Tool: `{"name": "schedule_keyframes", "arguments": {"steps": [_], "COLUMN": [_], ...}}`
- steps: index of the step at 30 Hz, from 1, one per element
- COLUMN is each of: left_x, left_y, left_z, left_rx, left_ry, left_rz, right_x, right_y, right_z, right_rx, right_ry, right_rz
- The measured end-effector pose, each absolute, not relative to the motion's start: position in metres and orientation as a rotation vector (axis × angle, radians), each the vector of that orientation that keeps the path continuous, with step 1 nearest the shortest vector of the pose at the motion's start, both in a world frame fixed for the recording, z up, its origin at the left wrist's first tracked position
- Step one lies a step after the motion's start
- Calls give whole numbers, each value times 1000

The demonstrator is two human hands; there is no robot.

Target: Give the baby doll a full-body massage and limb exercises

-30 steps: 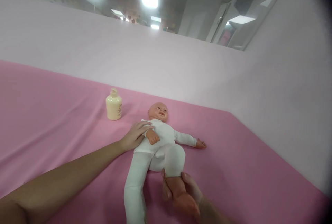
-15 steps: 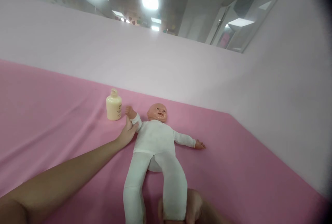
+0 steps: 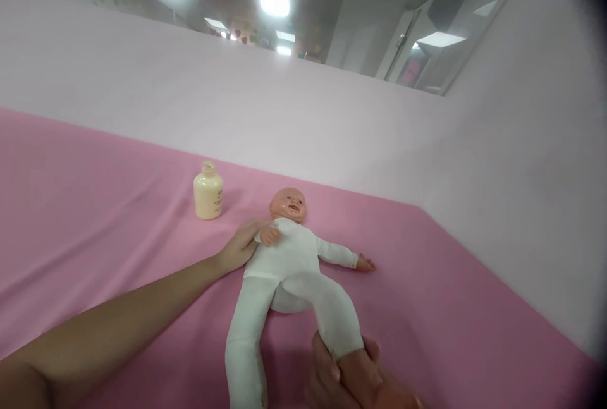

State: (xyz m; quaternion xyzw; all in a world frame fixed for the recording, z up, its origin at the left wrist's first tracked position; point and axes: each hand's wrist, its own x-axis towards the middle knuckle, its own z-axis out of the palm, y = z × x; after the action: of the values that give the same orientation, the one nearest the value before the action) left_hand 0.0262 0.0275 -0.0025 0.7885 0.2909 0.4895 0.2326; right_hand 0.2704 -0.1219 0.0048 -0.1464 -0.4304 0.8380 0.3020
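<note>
A baby doll (image 3: pixel 287 257) in a white suit lies on its back on the pink cloth (image 3: pixel 95 219), head toward the far wall. My left hand (image 3: pixel 241 246) grips the doll's near arm, which is folded across its chest. My right hand (image 3: pixel 351 377) is wrapped around the doll's bare foot at the bottom edge, with that leg lifted and angled to the right. The doll's other arm stretches out to the right, and its other leg lies flat.
A cream lotion bottle (image 3: pixel 207 191) stands upright on the cloth, just left of the doll's head. Pale pink padded walls (image 3: pixel 497 162) close in behind and on the right, meeting in a corner.
My left hand brought the doll's arm from raised beside its head down across its chest. My right hand moved the leg from straight out to lifted and angled rightward.
</note>
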Motion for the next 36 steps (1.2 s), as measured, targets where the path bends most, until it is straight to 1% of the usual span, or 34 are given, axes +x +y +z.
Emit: {"name": "schedule_keyframes", "arguments": {"steps": [3,5,8,11,15,19,24,28,30,32,34,36], "left_x": [27,27,28,28,28,26,26,27,28,28,28,28], "left_y": [24,24,24,22,24,31,36,33,30,26,23,21], "left_z": [-1,0,1,4,4,0,-1,-1,0,1,2,3], "left_rx": [2406,2431,2415,2296,1911,1516,1331,1462,1622,1873,2154,2351], "left_ry": [786,812,803,790,913,1028,1027,1045,1006,908,798,753], "left_rz": [1219,1209,1218,1284,1404,1468,1500,1480,1445,1419,1362,1281], "right_x": [270,268,265,264,269,271,273,277,275,272,269,267], "right_y": [-131,-129,-125,-129,-137,-136,-134,-131,-130,-131,-132,-130], "right_z": [24,35,43,37,25,27,33,19,10,5,7,13], "right_rx": [-357,-424,-461,-371,-191,-381,-527,-335,-152,-59,-141,-338], "right_ry": [-881,-678,-574,-666,-937,-1182,-1217,-1254,-1249,-1156,-1004,-858], "right_rz": [2146,2103,2101,2183,2353,2585,2577,2609,2615,2537,2391,2240]}}
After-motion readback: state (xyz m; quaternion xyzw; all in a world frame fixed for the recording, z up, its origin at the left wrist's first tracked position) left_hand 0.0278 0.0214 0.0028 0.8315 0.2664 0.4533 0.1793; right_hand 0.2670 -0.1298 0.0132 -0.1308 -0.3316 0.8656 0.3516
